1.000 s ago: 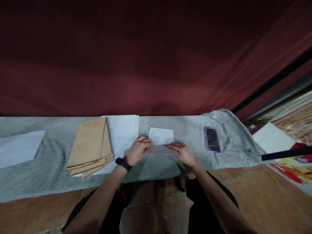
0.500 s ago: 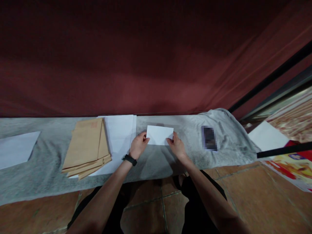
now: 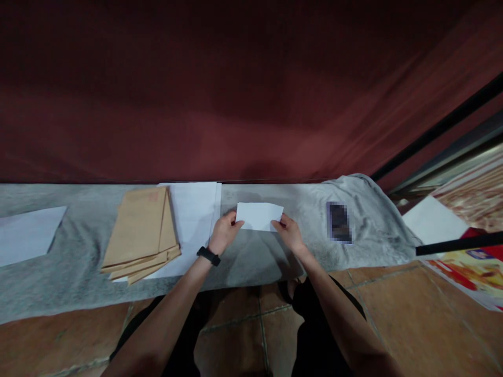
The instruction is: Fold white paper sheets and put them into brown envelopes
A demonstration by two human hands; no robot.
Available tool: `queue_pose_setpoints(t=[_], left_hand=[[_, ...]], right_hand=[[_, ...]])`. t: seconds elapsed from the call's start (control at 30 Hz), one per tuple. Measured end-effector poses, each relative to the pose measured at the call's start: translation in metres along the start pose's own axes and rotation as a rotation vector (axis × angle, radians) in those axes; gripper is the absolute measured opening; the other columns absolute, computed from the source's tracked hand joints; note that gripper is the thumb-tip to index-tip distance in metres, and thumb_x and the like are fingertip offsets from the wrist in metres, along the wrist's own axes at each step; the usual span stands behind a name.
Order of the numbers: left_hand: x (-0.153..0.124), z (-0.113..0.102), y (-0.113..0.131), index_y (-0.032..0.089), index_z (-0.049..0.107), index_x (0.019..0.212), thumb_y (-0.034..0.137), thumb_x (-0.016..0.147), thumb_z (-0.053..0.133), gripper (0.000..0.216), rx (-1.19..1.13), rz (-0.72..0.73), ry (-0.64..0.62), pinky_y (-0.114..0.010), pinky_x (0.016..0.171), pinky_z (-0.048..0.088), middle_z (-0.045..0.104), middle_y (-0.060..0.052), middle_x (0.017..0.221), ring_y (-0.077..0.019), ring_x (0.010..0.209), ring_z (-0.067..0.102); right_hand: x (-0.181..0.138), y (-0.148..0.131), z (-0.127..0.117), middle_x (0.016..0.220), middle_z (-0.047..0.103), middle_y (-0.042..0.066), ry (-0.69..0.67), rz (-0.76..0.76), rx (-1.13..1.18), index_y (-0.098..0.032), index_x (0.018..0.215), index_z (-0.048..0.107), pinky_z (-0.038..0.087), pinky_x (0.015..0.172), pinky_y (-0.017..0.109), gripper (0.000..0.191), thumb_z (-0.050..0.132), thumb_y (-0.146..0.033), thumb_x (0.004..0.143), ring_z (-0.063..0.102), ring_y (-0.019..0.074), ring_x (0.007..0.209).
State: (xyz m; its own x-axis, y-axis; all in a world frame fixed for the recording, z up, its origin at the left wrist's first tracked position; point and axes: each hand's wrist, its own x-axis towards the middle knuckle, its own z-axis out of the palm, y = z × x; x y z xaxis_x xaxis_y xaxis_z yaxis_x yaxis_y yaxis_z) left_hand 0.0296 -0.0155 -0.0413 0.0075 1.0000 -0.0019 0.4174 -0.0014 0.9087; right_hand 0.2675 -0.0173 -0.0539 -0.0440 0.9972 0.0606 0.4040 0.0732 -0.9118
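A small folded white paper (image 3: pixel 259 215) is held just above the grey cloth (image 3: pixel 78 272) that covers the low surface. My left hand (image 3: pixel 223 233), with a black band on its wrist, pinches the paper's left end. My right hand (image 3: pixel 290 232) pinches its right end. Both hands are closed on the paper. To the left of my left hand lies a stack of white sheets (image 3: pixel 194 209), and on it a pile of brown envelopes (image 3: pixel 141 235).
A dark phone-like object (image 3: pixel 338 222) lies on the cloth to the right of my hands. One white sheet (image 3: pixel 27 235) lies at the far left. A dark red curtain (image 3: pixel 236 94) hangs behind. Tiled floor, a white sheet (image 3: pixel 436 222) and a black bar (image 3: pixel 459 243) are at right.
One second ago both hands pressed the paper's near flap flat on the cloth. The paper is now folded smaller and lifted slightly, a hand pinching each end.
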Motion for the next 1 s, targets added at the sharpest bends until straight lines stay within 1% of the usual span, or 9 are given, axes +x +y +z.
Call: queue_pose_setpoints(t=[0.13, 0.3, 0.37, 0.47, 0.53, 0.67, 0.77, 0.9, 1.0], left_hand=[[-0.002, -0.008, 0.015, 0.02, 0.059, 0.084, 0.048, 0.08, 0.065, 0.029, -0.235, 0.066, 0.004, -0.027, 0.078, 0.051, 0.071, -0.001, 0.089, -0.0173, 0.086, 0.065], [0.002, -0.019, 0.02, 0.019, 0.058, 0.088, 0.058, 0.074, 0.07, 0.044, -0.354, 0.018, -0.073, -0.027, 0.073, 0.05, 0.07, -0.001, 0.087, -0.0163, 0.079, 0.064], [0.007, -0.021, 0.013, 0.019, 0.058, 0.087, 0.059, 0.072, 0.071, 0.045, -0.334, -0.004, -0.101, -0.026, 0.066, 0.048, 0.068, 0.0, 0.078, -0.0148, 0.07, 0.062], [0.015, -0.025, 0.007, 0.017, 0.063, 0.094, 0.054, 0.069, 0.075, 0.046, -0.251, 0.022, -0.082, -0.023, 0.058, 0.043, 0.063, 0.004, 0.067, -0.0128, 0.062, 0.056], [0.02, -0.029, 0.008, 0.016, 0.066, 0.1, 0.051, 0.069, 0.076, 0.047, -0.24, 0.058, -0.052, -0.023, 0.057, 0.041, 0.063, 0.003, 0.069, -0.0123, 0.062, 0.055], [0.028, -0.037, 0.013, 0.017, 0.067, 0.11, 0.049, 0.074, 0.073, 0.049, -0.253, 0.089, -0.026, -0.023, 0.058, 0.043, 0.065, 0.002, 0.076, -0.0125, 0.063, 0.057], [0.033, -0.035, 0.01, 0.019, 0.07, 0.109, 0.042, 0.081, 0.068, 0.037, -0.025, 0.13, -0.007, -0.025, 0.062, 0.046, 0.067, 0.0, 0.077, -0.0147, 0.066, 0.06], [0.034, -0.019, 0.006, 0.024, 0.073, 0.106, 0.021, 0.084, 0.062, 0.024, 0.43, 0.27, -0.06, -0.034, 0.089, 0.048, 0.075, -0.005, 0.105, -0.0218, 0.097, 0.066], [0.033, -0.005, 0.007, 0.023, 0.073, 0.105, 0.013, 0.087, 0.057, 0.026, 0.648, 0.397, -0.116, -0.045, 0.102, 0.043, 0.075, -0.007, 0.106, -0.0251, 0.104, 0.066]], right_hand=[[-0.003, -0.014, -0.007, 0.094, 0.073, 0.004, 0.036, 0.055, 0.311, -0.02, 0.103, 0.065, 0.054, 0.075, 0.03, 0.036, 0.062, -0.048, 0.081, 0.067, 0.0208, 0.087], [-0.006, -0.026, -0.002, 0.103, 0.073, 0.004, 0.082, 0.227, 0.538, -0.024, 0.109, 0.059, 0.057, 0.07, 0.03, 0.044, 0.064, -0.055, 0.078, 0.068, 0.0226, 0.096], [-0.007, -0.025, 0.001, 0.103, 0.073, 0.006, 0.08, 0.294, 0.587, -0.024, 0.106, 0.058, 0.059, 0.069, 0.031, 0.042, 0.068, -0.052, 0.075, 0.07, 0.0236, 0.095], [-0.008, -0.02, -0.003, 0.088, 0.074, 0.005, 0.052, 0.43, 0.648, -0.023, 0.095, 0.058, 0.061, 0.065, 0.032, 0.034, 0.074, -0.042, 0.072, 0.072, 0.0225, 0.08], [-0.01, -0.016, -0.01, 0.079, 0.072, 0.004, 0.012, 0.48, 0.68, -0.022, 0.087, 0.058, 0.061, 0.063, 0.031, 0.027, 0.076, -0.036, 0.072, 0.072, 0.0211, 0.073], [-0.015, -0.013, -0.026, 0.072, 0.071, 0.004, -0.073, 0.516, 0.713, -0.021, 0.08, 0.059, 0.062, 0.064, 0.029, 0.021, 0.076, -0.031, 0.073, 0.073, 0.0204, 0.072], [-0.021, -0.012, -0.03, 0.073, 0.073, 0.005, -0.107, 0.538, 0.628, -0.019, 0.079, 0.062, 0.062, 0.064, 0.029, 0.02, 0.076, -0.031, 0.073, 0.073, 0.02, 0.069], [-0.03, -0.009, -0.031, 0.076, 0.076, 0.009, -0.202, 0.566, 0.429, -0.016, 0.077, 0.066, 0.058, 0.057, 0.027, 0.021, 0.073, -0.036, 0.074, 0.069, 0.0169, 0.06], [-0.035, -0.005, -0.036, 0.078, 0.077, 0.012, -0.315, 0.6, 0.331, -0.014, 0.076, 0.068, 0.056, 0.057, 0.027, 0.026, 0.068, -0.04, 0.076, 0.069, 0.018, 0.061]])
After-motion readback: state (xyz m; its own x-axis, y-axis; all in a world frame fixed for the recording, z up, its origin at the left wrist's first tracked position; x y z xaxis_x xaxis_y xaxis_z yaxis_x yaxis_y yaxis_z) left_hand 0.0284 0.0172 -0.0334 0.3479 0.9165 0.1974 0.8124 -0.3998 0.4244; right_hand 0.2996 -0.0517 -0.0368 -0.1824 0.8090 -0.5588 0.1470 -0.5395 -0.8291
